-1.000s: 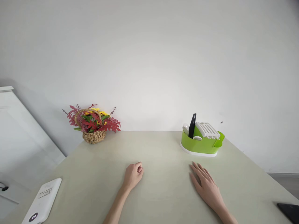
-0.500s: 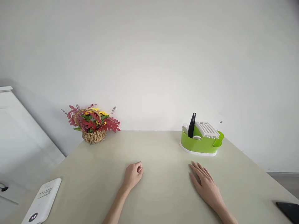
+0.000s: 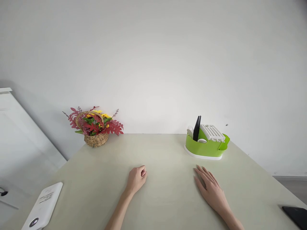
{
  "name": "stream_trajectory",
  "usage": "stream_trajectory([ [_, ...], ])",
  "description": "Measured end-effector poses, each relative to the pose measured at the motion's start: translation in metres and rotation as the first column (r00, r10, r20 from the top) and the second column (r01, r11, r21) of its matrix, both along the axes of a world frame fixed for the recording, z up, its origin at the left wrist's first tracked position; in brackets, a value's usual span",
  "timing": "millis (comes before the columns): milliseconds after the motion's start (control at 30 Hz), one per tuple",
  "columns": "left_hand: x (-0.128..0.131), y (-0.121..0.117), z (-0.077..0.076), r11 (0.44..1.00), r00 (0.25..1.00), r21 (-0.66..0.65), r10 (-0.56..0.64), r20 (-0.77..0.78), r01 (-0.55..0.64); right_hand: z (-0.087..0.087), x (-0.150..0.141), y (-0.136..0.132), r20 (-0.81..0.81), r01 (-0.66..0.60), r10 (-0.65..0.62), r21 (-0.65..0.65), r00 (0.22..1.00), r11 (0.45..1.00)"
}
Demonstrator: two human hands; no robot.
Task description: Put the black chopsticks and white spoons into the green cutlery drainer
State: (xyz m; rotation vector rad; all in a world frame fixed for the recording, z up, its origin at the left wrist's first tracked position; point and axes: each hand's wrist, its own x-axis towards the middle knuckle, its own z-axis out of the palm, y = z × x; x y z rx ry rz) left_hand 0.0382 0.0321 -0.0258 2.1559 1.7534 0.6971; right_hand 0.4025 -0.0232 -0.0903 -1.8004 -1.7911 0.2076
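Note:
My left hand [image 3: 137, 179] rests on the pale table [image 3: 165, 204], its fingers curled into a loose fist, and nothing shows in it. To the right, my right hand [image 3: 212, 191] lies palm down with fingers stretched out flat on the tabletop. Just beyond its fingertips stands a green and white utensil holder [image 3: 202, 149], which my hand does not touch. Black chopsticks [image 3: 197, 128] lean in the holder, and beside them are white spoon-like pieces [image 3: 190, 131]. A white slotted rack [image 3: 212, 132] sits over its right part.
A wicker basket [image 3: 96, 140] of red and yellow artificial-looking flowers stands at the back left, near the wall. A white power bank [image 3: 43, 206] lies at the left edge. A black phone-like object [image 3: 296, 214] is at the right edge. A white cabinet [image 3: 19, 153] stands left.

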Motion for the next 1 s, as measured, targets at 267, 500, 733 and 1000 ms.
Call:
stream_trajectory([
  [267,0.0,0.0,0.0,1.0,1.0,0.004,0.004,0.002,-0.004,-0.003,0.0,0.0,0.007,-0.01,0.01,0.013,1.0,1.0],
  [500,0.0,-0.001,-0.001,1.0,1.0,0.018,0.003,0.011,-0.003,-0.004,0.015,0.009,-0.091,0.149,-0.144,0.052,0.985,0.988],
  [733,-0.002,0.001,-0.005,1.0,1.0,0.031,0.0,0.025,-0.001,0.029,0.088,0.059,-0.052,0.374,-0.37,0.133,0.927,0.918],
  [1000,-0.003,0.002,-0.008,0.999,0.999,0.041,0.002,0.037,-0.003,0.033,0.131,0.098,0.145,0.142,-0.151,0.073,0.978,0.987],
])
